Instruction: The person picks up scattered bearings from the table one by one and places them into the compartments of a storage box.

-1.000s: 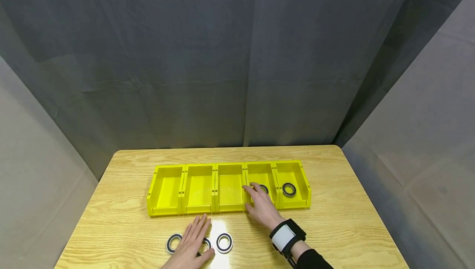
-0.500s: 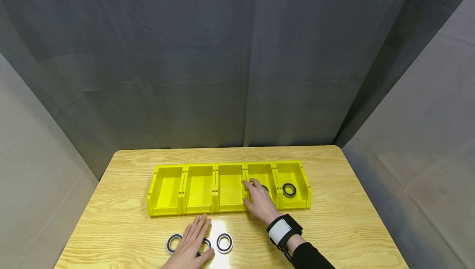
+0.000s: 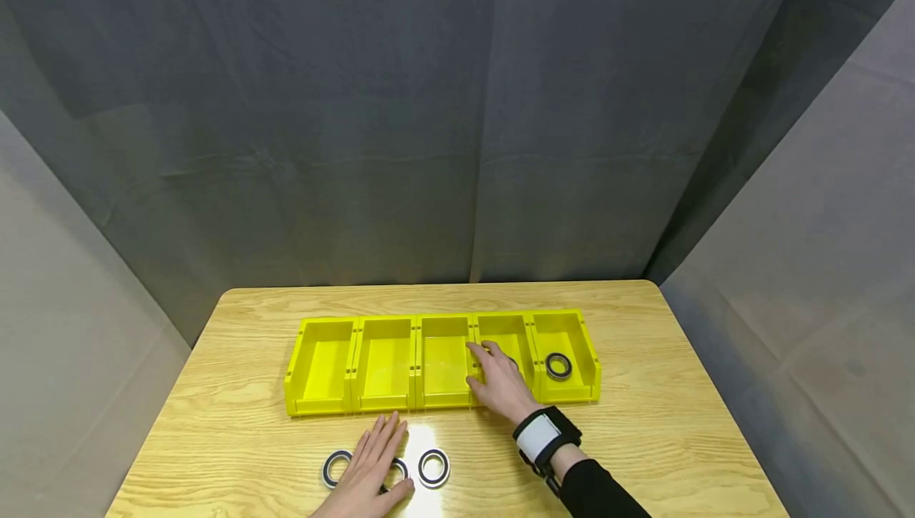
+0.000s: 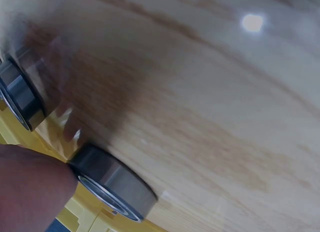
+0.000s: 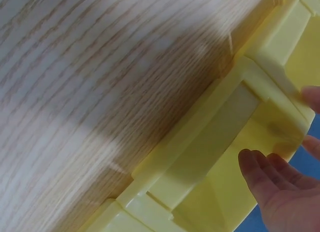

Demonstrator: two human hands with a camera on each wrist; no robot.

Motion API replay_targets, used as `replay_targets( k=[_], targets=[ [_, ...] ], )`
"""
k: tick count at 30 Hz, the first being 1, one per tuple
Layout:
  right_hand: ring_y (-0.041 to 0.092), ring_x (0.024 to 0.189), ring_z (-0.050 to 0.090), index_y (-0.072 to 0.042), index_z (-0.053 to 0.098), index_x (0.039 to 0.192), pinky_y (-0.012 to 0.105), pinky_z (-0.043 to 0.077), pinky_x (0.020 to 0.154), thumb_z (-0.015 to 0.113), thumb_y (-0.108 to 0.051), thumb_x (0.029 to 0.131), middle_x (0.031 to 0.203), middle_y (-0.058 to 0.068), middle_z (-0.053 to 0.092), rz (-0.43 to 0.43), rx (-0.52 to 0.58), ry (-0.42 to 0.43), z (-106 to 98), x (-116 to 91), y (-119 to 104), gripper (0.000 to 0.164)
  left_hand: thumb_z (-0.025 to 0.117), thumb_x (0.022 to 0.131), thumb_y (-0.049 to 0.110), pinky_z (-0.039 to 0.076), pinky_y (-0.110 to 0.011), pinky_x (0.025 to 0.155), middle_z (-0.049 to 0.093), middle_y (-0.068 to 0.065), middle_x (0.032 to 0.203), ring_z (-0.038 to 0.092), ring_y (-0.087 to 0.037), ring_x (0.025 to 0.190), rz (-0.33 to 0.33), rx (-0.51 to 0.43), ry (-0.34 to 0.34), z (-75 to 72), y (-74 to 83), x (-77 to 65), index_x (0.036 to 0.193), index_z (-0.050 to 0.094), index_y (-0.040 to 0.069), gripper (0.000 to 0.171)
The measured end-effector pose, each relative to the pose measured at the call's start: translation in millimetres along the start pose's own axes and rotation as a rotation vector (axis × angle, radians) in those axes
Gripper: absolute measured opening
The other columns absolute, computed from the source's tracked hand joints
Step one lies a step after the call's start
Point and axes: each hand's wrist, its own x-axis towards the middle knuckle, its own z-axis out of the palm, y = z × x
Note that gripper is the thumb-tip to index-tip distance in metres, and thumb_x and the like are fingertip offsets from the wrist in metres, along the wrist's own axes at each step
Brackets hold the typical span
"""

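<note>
My left hand (image 3: 368, 470) lies with straight fingers over the near part of the table. Partly under it shows a ball bearing (image 3: 404, 468), a dark ring with a metal rim. Another bearing (image 3: 326, 470) sits at its left, a third bearing (image 3: 422, 469) at its right. In the left wrist view a finger meets a bearing (image 4: 115, 184). My right hand (image 3: 503, 385) is over the fourth yellow bin (image 3: 503, 327) from the left, fingers loosely bent, nothing seen between them. It mostly hides a bearing (image 3: 515, 362) in that bin.
Several yellow bins stand joined in a row, with low front walls. The rightmost bin (image 3: 561, 327) holds a bearing (image 3: 548, 366). Wooden table (image 3: 643, 438) surrounds the row. A dark curtain (image 3: 357, 144) hangs behind, with pale panels (image 3: 808, 287) at both sides.
My right hand has shifted slightly up and left, covering more of the bearing in the fourth bin. The left hand and the bearings on the table have stayed put.
</note>
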Motion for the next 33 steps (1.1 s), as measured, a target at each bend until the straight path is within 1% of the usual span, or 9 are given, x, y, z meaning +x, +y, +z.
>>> replay_targets(
  k=[2, 7, 9, 16, 23, 25, 30, 33],
  targets=[
    [0.041, 0.121, 0.062, -0.009, 0.055, 0.142, 0.057, 0.053, 0.100, 0.075, -0.016, 0.090, 0.141, 0.025, 0.055, -0.004, -0.004, -0.003, 0, 1, 0, 0.056, 0.061, 0.095, 0.046, -0.019, -0.007, 0.116, 0.035, -0.024, 0.160, -0.021, 0.011, 0.146, -0.003, -0.008, -0.005, 0.0, -0.2, -0.2, 0.153, 0.038, 0.000, 0.078],
    [0.041, 0.121, 0.062, -0.009, 0.054, 0.143, 0.055, 0.054, 0.099, 0.075, -0.018, 0.090, 0.142, 0.025, 0.054, 0.005, -0.007, -0.011, -1, 5, 1, 0.057, 0.061, 0.095, 0.045, -0.020, -0.008, 0.117, 0.033, -0.022, 0.162, -0.015, 0.004, 0.150, -0.010, -0.023, -0.013, 0.8, -1.4, -0.1, 0.154, 0.036, 0.002, 0.078],
    [0.042, 0.120, 0.062, -0.009, 0.054, 0.143, 0.055, 0.055, 0.098, 0.075, -0.018, 0.090, 0.142, 0.025, 0.054, 0.006, -0.007, -0.012, -1, 6, 1, 0.057, 0.062, 0.095, 0.044, -0.020, -0.008, 0.117, 0.033, -0.022, 0.162, -0.015, 0.003, 0.151, -0.008, -0.025, -0.013, 1.1, -2.0, -0.2, 0.154, 0.036, 0.002, 0.077],
    [0.041, 0.118, 0.063, -0.010, 0.053, 0.145, 0.054, 0.056, 0.097, 0.074, -0.020, 0.091, 0.143, 0.025, 0.053, 0.008, -0.012, -0.023, -1, 9, 0, 0.059, 0.061, 0.095, 0.044, -0.020, -0.007, 0.115, 0.034, -0.025, 0.160, -0.019, 0.009, 0.149, 0.019, -0.023, -0.003, -0.9, -1.2, -1.2, 0.153, 0.037, 0.000, 0.077],
    [0.042, 0.120, 0.062, -0.009, 0.052, 0.145, 0.054, 0.055, 0.098, 0.074, -0.021, 0.091, 0.144, 0.026, 0.052, 0.016, -0.008, -0.037, -4, 13, -2, 0.059, 0.061, 0.095, 0.045, -0.021, -0.006, 0.115, 0.033, -0.026, 0.160, -0.024, 0.014, 0.145, 0.011, -0.039, -0.020, -2.1, -0.7, -0.7, 0.153, 0.036, 0.000, 0.077],
    [0.042, 0.121, 0.062, -0.009, 0.052, 0.145, 0.055, 0.055, 0.098, 0.073, -0.021, 0.092, 0.144, 0.026, 0.051, 0.019, -0.008, -0.041, -4, 13, -2, 0.058, 0.061, 0.095, 0.044, -0.021, -0.006, 0.115, 0.032, -0.026, 0.161, -0.023, 0.013, 0.145, 0.008, -0.042, -0.022, -1.4, -1.4, -0.8, 0.153, 0.036, 0.000, 0.077],
    [0.041, 0.119, 0.063, -0.008, 0.052, 0.145, 0.055, 0.056, 0.095, 0.074, -0.021, 0.091, 0.144, 0.026, 0.052, 0.027, -0.023, -0.039, -4, 16, -3, 0.059, 0.061, 0.095, 0.044, -0.021, -0.008, 0.116, 0.031, -0.024, 0.162, -0.017, 0.005, 0.150, -0.010, -0.048, -0.030, 0.6, -3.2, -0.7, 0.154, 0.035, 0.001, 0.077],
    [0.041, 0.120, 0.062, -0.009, 0.052, 0.145, 0.055, 0.056, 0.095, 0.074, -0.023, 0.092, 0.145, 0.026, 0.051, 0.039, -0.029, -0.036, -3, 17, -3, 0.060, 0.061, 0.095, 0.044, -0.021, -0.008, 0.116, 0.031, -0.024, 0.162, -0.016, 0.004, 0.150, -0.011, -0.053, -0.033, 0.7, -3.4, -0.5, 0.155, 0.035, 0.002, 0.077]
  ],
)
